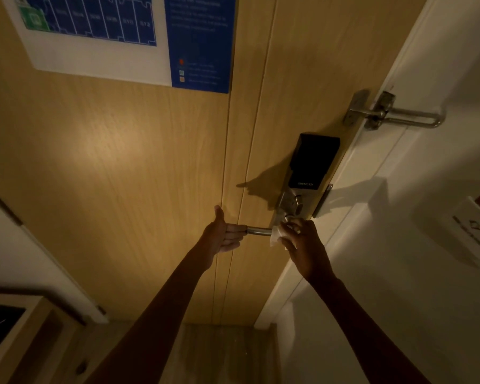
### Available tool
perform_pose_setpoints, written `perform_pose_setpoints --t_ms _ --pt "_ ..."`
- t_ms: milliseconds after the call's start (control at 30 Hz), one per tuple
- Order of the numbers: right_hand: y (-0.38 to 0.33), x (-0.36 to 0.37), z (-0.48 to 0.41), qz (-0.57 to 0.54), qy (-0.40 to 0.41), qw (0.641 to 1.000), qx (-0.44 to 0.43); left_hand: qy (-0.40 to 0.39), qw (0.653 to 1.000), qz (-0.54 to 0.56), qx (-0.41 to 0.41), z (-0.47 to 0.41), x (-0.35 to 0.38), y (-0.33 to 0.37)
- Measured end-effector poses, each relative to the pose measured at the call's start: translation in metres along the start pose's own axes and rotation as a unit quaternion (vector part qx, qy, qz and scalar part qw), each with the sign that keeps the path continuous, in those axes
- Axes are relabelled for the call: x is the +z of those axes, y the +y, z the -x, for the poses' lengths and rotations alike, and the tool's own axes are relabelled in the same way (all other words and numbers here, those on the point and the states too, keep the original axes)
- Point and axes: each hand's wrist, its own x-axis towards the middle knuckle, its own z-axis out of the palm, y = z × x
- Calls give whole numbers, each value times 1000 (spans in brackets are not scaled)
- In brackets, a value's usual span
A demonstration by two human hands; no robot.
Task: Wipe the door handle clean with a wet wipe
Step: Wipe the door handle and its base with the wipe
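Note:
A shiny metal lever door handle juts left from the smart lock on a wooden door. My right hand grips a white wet wipe and presses it around the handle close to its pivot. My left hand is open, thumb up, with its fingertips touching the free end of the lever. A ring shows on a finger of my right hand.
A metal swing-bar door guard sits above the lock at the door edge. A blue and white evacuation plan hangs high on the door. A white card holder is on the right wall. A cabinet stands at lower left.

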Motion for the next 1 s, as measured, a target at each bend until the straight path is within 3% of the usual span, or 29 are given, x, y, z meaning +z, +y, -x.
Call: perform_pose_setpoints --t_ms 200,400,533,733,1000 --pt "-14 11 -6 93 43 994 -43 -3 1000 -7 7 -1 -2 -1" --pt "-41 19 -19 166 26 977 -129 -6 999 -29 12 0 -3 0" --pt "-8 1 -11 162 28 979 -122 2 999 -33 17 0 -3 2" --pt "-52 23 -23 124 21 987 -101 -8 999 -38 16 0 -4 3" --pt "-46 8 -25 92 -14 993 -79 -10 999 -40 7 -4 -5 4"
